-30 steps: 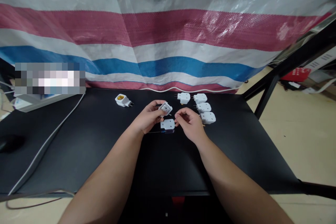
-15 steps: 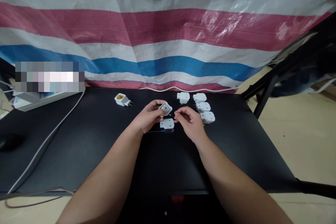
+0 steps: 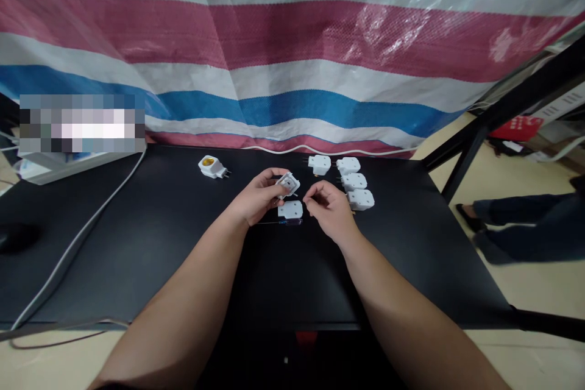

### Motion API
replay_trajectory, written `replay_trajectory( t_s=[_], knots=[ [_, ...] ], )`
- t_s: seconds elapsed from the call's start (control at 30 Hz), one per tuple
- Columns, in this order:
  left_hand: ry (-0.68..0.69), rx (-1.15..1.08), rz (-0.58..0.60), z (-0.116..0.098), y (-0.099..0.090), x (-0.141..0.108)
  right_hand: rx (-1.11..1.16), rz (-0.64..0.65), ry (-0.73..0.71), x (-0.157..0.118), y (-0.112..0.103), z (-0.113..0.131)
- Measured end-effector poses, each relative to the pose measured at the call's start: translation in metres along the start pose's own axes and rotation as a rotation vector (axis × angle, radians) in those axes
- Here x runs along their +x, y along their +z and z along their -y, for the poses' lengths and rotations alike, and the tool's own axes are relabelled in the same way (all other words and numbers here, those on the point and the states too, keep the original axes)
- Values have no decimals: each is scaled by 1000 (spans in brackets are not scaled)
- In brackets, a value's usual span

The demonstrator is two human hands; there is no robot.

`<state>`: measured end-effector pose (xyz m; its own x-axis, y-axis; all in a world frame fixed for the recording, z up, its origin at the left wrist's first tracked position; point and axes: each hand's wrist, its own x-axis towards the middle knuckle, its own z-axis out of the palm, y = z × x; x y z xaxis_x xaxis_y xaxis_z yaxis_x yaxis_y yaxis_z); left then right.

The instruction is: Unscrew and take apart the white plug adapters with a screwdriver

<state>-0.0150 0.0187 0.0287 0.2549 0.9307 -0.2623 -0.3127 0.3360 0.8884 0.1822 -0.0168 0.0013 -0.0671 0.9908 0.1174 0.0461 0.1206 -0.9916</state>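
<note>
My left hand (image 3: pixel 265 194) is closed round a white plastic plug housing (image 3: pixel 289 183), its hollow inner side turned up. To the right of it, my right hand (image 3: pixel 329 206) has thumb and forefinger pinched together, apart from the housing; whatever may be between the fingertips is too small to make out. Just below the housing lies a white cover piece (image 3: pixel 290 209) with small holes. A screwdriver (image 3: pixel 293 222) with a dark translucent handle rests along its near edge, shaft pointing left.
Several white plug adapters with pins (image 3: pixel 354 181) lie right of centre, beyond my right hand. A white plug-in lamp socket (image 3: pixel 214 167) sits at the back left. A grey cable (image 3: pixel 82 234) crosses the black table (image 3: pixel 159 244). A person's legs (image 3: pixel 525 228) show at the right.
The view has tilted and shifted slightly. My hands keep nearly the same pose, left hand still on the housing. At the right, a person's legs now show clearly beside the table.
</note>
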Motion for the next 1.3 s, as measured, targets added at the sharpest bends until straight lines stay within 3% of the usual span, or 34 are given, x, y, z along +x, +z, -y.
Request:
replay_trajectory(
  t_s=[0.6, 1.3],
  knots=[
    [-13, 32, 10, 0, 1, -1, 85, 76, 31, 0, 2, -2],
    [17, 21, 67, 3, -3, 1, 147, -19, 127, 1, 3, -4]
  ],
)
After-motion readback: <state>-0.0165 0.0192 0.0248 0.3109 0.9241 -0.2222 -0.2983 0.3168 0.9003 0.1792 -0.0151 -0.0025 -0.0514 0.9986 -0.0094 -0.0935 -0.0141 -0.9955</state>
